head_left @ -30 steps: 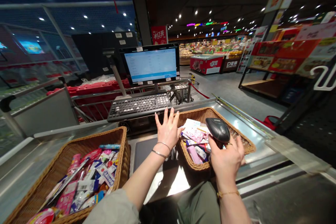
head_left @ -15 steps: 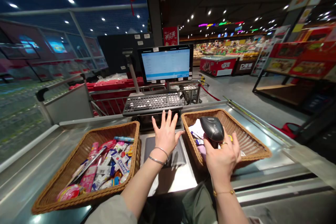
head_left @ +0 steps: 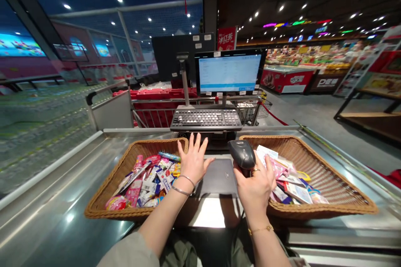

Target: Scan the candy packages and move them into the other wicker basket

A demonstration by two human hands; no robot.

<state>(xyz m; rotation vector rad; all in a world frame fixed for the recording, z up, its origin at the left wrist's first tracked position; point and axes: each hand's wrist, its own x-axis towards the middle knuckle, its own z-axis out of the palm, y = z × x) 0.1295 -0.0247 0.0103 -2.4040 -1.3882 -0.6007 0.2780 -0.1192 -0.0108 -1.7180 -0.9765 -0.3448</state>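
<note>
My left hand (head_left: 193, 162) is open, fingers spread and palm down, over the right edge of the left wicker basket (head_left: 94, 207). In that basket lies a pile of packaged sweets (head_left: 147, 183). A black barcode scanner (head_left: 242, 154) is in my right hand (head_left: 256, 187), its head facing forward and the handle mostly hidden by my fingers. My right hand is beside the near-left side of the right wicker basket (head_left: 347, 192), which holds several small packaged items (head_left: 296, 187). Between the baskets is a dark flat plate (head_left: 216, 177) set into the counter.
A black keyboard (head_left: 205, 120) stands ahead, below a lit monitor (head_left: 230, 73). The metal counter (head_left: 62, 187) runs under both baskets. Behind it are a shopping cart (head_left: 250, 110) and red crates (head_left: 156, 96). A shelf rack (head_left: 369, 114) stands at the right.
The view has turned left, so the scene sits farther right. The scanner and my right hand have moved left, off the right basket, uncovering its items. My left hand stays spread, now nearer the left basket.
</note>
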